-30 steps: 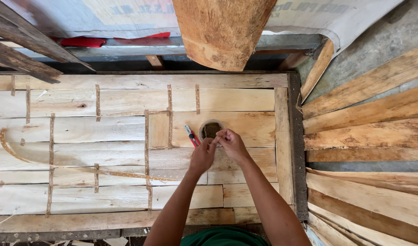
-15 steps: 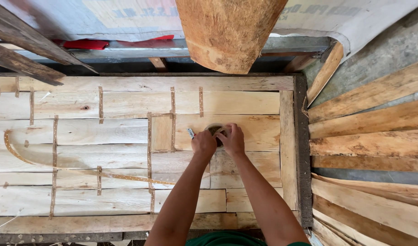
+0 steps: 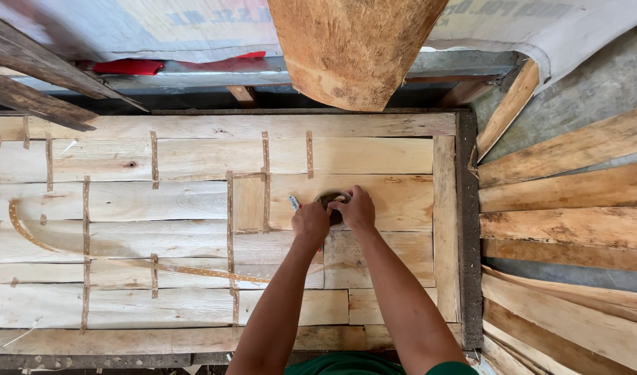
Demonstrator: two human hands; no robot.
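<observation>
Right of centre on the veneer sheet (image 3: 193, 208), a dark round knot hole (image 3: 330, 203) shows, half hidden by both hands. Left hand (image 3: 310, 223) is clenched around a small red-and-white tool (image 3: 294, 203); right hand (image 3: 354, 208) presses curled fingers on the hole's rim, grasping nothing visible. Brown tape strips (image 3: 154, 160) cross the seams. Loose planks (image 3: 568, 208) lie right, a log (image 3: 350, 48) far. Since half a second ago, both hands have stayed over the hole.
</observation>
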